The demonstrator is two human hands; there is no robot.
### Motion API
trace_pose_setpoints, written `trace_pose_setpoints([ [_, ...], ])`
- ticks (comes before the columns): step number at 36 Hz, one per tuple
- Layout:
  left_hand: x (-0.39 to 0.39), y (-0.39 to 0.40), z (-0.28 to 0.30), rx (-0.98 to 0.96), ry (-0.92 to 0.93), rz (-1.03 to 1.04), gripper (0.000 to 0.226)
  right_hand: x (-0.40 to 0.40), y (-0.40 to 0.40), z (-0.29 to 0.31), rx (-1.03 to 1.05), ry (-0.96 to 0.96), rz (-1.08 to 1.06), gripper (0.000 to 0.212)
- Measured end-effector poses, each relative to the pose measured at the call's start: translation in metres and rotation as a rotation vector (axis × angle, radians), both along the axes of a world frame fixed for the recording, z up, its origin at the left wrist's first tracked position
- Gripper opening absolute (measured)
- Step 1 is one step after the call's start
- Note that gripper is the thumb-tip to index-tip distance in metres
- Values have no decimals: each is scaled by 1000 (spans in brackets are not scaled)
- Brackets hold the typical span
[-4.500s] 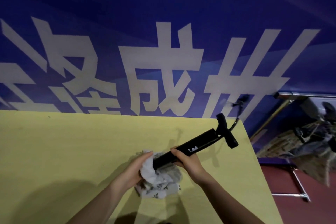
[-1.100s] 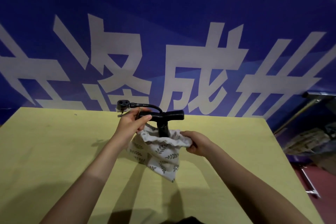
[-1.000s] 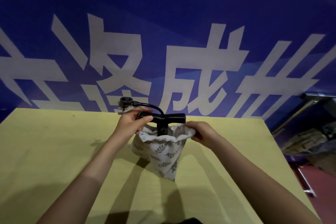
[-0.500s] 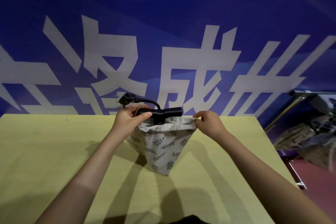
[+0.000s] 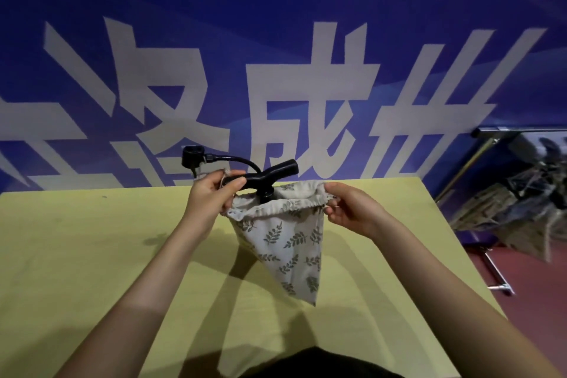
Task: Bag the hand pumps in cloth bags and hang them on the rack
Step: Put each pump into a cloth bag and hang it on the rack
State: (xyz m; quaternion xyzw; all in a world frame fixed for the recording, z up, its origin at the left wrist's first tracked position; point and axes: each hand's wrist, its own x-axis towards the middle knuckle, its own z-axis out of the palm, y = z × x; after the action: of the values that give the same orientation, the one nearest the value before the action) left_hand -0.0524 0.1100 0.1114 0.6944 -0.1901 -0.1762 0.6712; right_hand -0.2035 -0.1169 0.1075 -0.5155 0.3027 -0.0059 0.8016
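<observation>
A white cloth bag (image 5: 288, 242) with a leaf print hangs above the yellow table (image 5: 76, 255), mouth up. A black hand pump (image 5: 270, 176) stands inside it; only its T-handle and curved hose with the nozzle head stick out at the top. My left hand (image 5: 211, 196) grips the left end of the handle together with the bag's left rim and cord. My right hand (image 5: 349, 209) pinches the bag's right rim and stretches the mouth open. The pump's barrel is hidden in the bag.
A blue banner (image 5: 306, 40) with large white characters fills the wall behind the table. A metal rack (image 5: 491, 135) stands at the right, with several leaf-print bags (image 5: 521, 212) hanging on it. The table's right edge lies near the rack.
The pump went from lying slanted with its tip in the crumpled bag to standing upright inside it. The bag has been lifted off the table and its rim pulled up around the handle.
</observation>
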Motion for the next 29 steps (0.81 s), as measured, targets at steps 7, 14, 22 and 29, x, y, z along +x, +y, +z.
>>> trace_pose_setpoints([
  [7, -36, -22, -7, 36, 37, -17, 18, -22, -11, -7, -46, 54, -74, 9],
  [14, -60, -41, -3, 56, 28, -5, 14, -32, -11, -32, 6, 163, -222, 16],
  [22, -82, -55, -5, 56, 19, 4, 14, -44, -22, -43, 80, 222, -187, 7],
  [29, -88, -58, -8, 97, 8, -6, 12, -39, -29, -39, -57, 206, -142, 23],
])
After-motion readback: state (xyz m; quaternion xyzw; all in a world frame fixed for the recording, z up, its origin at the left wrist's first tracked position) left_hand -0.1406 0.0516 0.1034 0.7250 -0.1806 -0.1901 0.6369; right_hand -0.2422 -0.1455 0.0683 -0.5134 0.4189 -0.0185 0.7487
